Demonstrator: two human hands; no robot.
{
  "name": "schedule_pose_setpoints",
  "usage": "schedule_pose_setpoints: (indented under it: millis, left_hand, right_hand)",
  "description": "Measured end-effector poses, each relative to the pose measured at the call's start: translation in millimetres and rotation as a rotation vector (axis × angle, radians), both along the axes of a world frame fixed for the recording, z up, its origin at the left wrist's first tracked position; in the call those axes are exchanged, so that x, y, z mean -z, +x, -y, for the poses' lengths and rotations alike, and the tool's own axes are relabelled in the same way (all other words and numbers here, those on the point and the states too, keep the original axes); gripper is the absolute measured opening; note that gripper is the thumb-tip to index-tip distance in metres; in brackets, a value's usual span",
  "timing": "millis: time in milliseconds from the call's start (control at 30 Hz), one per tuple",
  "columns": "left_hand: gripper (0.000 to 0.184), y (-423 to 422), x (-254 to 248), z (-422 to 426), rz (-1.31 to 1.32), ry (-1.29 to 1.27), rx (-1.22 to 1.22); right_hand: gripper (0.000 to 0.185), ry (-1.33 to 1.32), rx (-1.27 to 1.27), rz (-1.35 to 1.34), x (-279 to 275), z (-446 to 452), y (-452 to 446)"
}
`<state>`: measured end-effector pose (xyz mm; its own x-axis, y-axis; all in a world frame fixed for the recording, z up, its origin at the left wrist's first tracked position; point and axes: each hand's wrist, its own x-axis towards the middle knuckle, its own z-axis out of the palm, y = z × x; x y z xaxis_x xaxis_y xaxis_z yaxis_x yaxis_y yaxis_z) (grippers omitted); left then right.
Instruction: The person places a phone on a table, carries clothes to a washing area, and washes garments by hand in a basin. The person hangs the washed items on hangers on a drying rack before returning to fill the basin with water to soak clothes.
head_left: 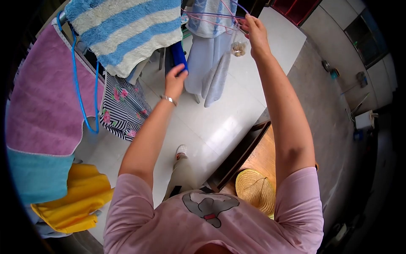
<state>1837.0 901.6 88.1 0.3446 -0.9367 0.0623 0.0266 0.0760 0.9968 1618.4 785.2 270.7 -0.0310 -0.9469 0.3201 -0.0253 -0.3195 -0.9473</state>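
Hangers (235, 17), head view: crossing in front of a pale towel (203, 31), R hand (256, 33) clamping their end, prob. b/c thin wire is suiting a fingertip pinch. L hand (174, 82) is curling loosely at blue cloth (178, 54), poss. steadying it; can't tell if gripping.

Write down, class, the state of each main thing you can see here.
Right hand, closed on thin hangers
Left hand, half-curled at blue item, grip unclear
Thin hangers, held
Striped towel, hanging
Blue hanger, hanging
Pink cloth, hanging
Flowered cloth, hanging
Yellow cloth, draped
Straw hat, lying on wooden surface
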Motion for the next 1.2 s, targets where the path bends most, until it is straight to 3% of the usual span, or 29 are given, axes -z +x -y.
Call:
schedule_pose_setpoints:
  millis: [133, 267, 400, 533, 667, 867, 1033, 1200]
  left_hand:
    - [0.037, -41.4, 10.1, -121.3, 0.150, 0.153, 0.160]
    - [0.033, -50.7, 39.0, -263.3, -0.044, 0.390, 0.329]
    - [0.031, -31.0, 69.6, -409.2, -0.010, 0.637, 0.207]
    - [0.031, -12.8, 77.0, -504.0, -0.099, 0.902, -0.025]
    - [0.030, -22.1, 73.3, -525.7, -0.114, 0.915, -0.038]
    - [0.030, -82.9, 53.2, -490.8, 0.030, 0.811, 0.275]
    - [0.029, -149.4, 46.5, -501.9, 0.152, 0.743, 0.639]
    - [0.028, -185.3, 81.6, -557.5, 0.259, 0.810, 0.906]
  right_hand:
    - [0.047, -0.022, 0.031, -0.079, 1.2, -50.1, -32.2]
    - [0.047, 0.004, 0.019, -0.064, -0.3, -158.3, -93.0]
    - [0.040, 0.156, 0.125, -0.049, 39.5, -271.4, -182.6]
    - [0.032, 0.344, 0.356, 0.039, 102.8, -383.5, -274.6]
    - [0.026, 0.542, 0.501, 0.007, 189.5, -496.4, -336.6]
    - [0.026, 0.569, 0.459, 0.018, 355.2, -647.9, -368.6]
    - [0.028, 0.930, 0.549, -0.026, 335.8, -781.3, -349.3]
    - [0.027, 0.912, 0.795, -0.029, 371.2, -932.3, -349.1]
